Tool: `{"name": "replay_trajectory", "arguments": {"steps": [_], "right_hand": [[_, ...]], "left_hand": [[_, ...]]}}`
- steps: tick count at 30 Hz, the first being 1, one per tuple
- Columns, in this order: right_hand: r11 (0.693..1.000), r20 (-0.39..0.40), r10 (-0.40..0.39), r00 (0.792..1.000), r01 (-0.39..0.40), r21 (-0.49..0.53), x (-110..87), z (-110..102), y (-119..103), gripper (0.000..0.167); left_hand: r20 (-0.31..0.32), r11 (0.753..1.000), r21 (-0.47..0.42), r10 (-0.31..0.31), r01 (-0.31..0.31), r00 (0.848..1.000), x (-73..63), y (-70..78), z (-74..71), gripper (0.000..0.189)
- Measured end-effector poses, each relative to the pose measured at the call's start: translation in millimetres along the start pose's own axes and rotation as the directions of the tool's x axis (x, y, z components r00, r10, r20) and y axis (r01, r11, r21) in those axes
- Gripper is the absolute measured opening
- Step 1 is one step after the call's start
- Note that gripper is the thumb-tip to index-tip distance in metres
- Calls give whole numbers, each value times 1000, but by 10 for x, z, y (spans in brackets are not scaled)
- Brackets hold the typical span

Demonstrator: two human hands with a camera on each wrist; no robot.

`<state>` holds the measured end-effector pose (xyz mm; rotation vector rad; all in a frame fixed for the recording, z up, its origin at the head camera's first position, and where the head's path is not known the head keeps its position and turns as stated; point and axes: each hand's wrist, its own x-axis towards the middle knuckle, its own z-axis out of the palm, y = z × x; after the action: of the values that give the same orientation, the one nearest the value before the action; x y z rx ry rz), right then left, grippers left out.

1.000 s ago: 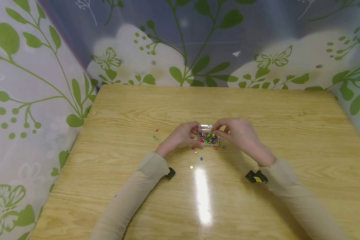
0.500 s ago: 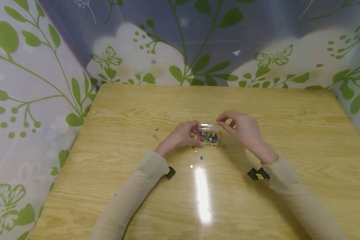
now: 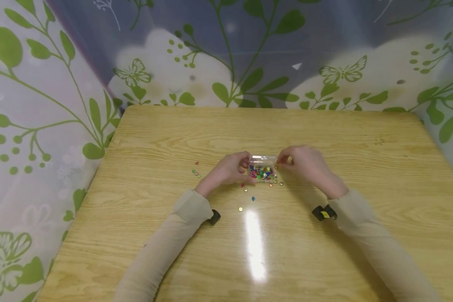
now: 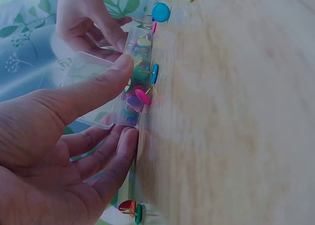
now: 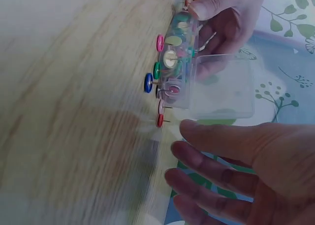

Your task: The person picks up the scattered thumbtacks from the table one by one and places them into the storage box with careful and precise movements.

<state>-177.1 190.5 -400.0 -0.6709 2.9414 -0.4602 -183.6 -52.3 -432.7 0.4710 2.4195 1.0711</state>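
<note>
around box [image 5: 224,89], left grip [image 3: 231,169], right grip [image 3: 305,162] parted

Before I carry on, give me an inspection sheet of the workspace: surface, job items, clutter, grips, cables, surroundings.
Surface: wooden table, with a bright reflection on the near side.
Job items: clear box of mixed-colour tacks, lid open.
Clutter: loose tacks to the left, right and near side of the box.
Grips: left grip, a bare hand, holds the box; right grip, also bare, is beside it, fingers relaxed, no tack seen in it.
Cables: nothing seen.
Surroundings: walls printed with leaves and butterflies.
</note>
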Motion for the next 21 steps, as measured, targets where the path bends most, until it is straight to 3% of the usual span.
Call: {"name": "replay_trajectory", "arguments": {"steps": [13,21], "right_hand": [[1000,48,-20,999,20,-13,49,89,8,6],[999,1,20,1000,-20,29,-23,67,24,6]], "left_hand": [[9,1000,-9,-3,3,1000,-10,4,-2,65],[4,1000,-5,0,0,1000,-13,6,-8,68]]}}
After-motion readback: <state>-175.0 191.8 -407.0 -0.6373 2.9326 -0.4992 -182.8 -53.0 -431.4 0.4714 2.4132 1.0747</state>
